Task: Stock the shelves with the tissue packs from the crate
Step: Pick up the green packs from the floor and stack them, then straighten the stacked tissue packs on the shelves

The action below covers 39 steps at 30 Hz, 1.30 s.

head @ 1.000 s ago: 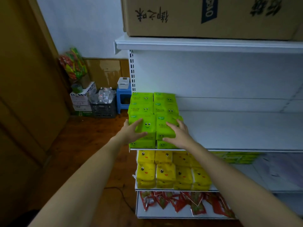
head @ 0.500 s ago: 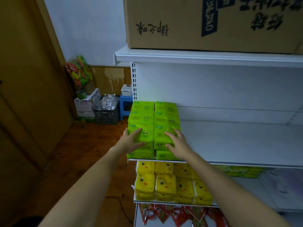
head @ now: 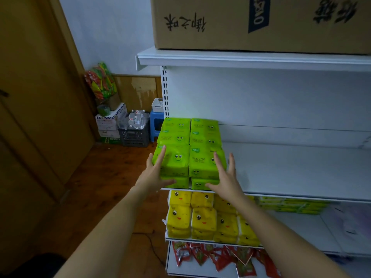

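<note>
Several green tissue packs [head: 188, 141] with smiley faces stand stacked in two columns at the left end of the white middle shelf [head: 291, 171]. My left hand [head: 155, 173] lies flat against the left front pack, fingers straight. My right hand [head: 224, 175] lies flat against the right front pack [head: 202, 163], fingers spread, thumb at the stack's lower front. Neither hand grips a pack.
Yellow tissue packs [head: 202, 219] fill the shelf below, and red snack bags [head: 220, 257] the bottom one. A large cardboard box [head: 261, 23] sits on the top shelf. A black crate of bottles [head: 134, 131], a blue stool [head: 155, 121] and boxes stand on the floor at left. A wooden door [head: 36, 97] is at left.
Both hands have gone from curled over the front packs to flat with straight fingers, slid apart to the outer sides of the stack. The view has tilted up slightly.
</note>
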Each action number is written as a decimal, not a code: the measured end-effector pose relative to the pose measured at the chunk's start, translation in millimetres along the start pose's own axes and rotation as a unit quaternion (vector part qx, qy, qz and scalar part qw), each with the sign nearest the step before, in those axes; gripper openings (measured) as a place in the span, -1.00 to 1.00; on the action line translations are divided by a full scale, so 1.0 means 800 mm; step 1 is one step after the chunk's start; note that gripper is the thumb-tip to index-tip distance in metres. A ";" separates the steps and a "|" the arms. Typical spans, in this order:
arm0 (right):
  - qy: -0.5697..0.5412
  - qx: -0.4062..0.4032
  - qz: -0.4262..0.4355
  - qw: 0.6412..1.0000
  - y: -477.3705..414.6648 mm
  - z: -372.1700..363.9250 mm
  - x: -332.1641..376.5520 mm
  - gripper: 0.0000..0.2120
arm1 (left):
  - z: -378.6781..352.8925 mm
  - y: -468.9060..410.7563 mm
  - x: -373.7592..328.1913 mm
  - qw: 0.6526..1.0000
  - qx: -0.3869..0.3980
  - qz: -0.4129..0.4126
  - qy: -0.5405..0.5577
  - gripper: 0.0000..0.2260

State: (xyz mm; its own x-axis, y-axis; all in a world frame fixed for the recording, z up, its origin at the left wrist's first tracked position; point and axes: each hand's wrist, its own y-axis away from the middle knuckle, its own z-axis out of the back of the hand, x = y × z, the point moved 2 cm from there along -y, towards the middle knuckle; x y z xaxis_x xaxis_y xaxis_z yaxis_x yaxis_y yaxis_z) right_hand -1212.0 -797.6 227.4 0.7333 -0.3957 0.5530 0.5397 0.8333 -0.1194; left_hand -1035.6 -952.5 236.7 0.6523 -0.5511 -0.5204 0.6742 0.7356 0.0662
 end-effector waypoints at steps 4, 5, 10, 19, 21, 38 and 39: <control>-0.012 0.004 -0.001 1.000 0.002 -0.003 -0.006 0.05 | -0.001 0.005 -0.004 1.000 0.011 0.003 0.010 0.02; -0.014 0.010 -0.006 1.000 0.004 -0.003 -0.008 0.05 | -0.001 0.007 -0.005 1.000 0.018 0.004 0.013 0.01; 0.001 0.034 -0.001 0.999 0.010 -0.007 -0.006 0.07 | -0.005 0.014 -0.012 0.999 0.039 -0.003 0.030 0.00; -0.025 0.034 0.000 0.999 0.012 -0.006 0.000 0.04 | -0.010 0.016 -0.016 0.998 0.041 -0.011 0.053 0.02; -0.023 0.031 -0.005 0.999 0.012 -0.005 0.000 0.03 | -0.007 0.016 -0.016 1.000 0.010 0.006 0.003 -0.04; 0.279 0.074 0.110 0.951 -0.005 -0.030 0.016 -0.02 | -0.028 -0.008 -0.030 0.961 -0.012 -0.118 -0.251 -0.02; 0.276 0.078 0.108 0.952 -0.006 -0.028 0.019 -0.03 | -0.026 -0.009 -0.033 0.961 -0.010 -0.119 -0.251 0.00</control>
State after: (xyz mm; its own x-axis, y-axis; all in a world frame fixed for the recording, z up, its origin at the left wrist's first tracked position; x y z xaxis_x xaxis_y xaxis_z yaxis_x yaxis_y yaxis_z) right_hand -1194.4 -816.4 217.8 0.9490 -0.3151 0.0067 0.3151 0.9485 -0.0330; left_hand -1064.6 -935.3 232.3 0.5686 -0.8215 -0.0432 0.8215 0.5698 -0.0223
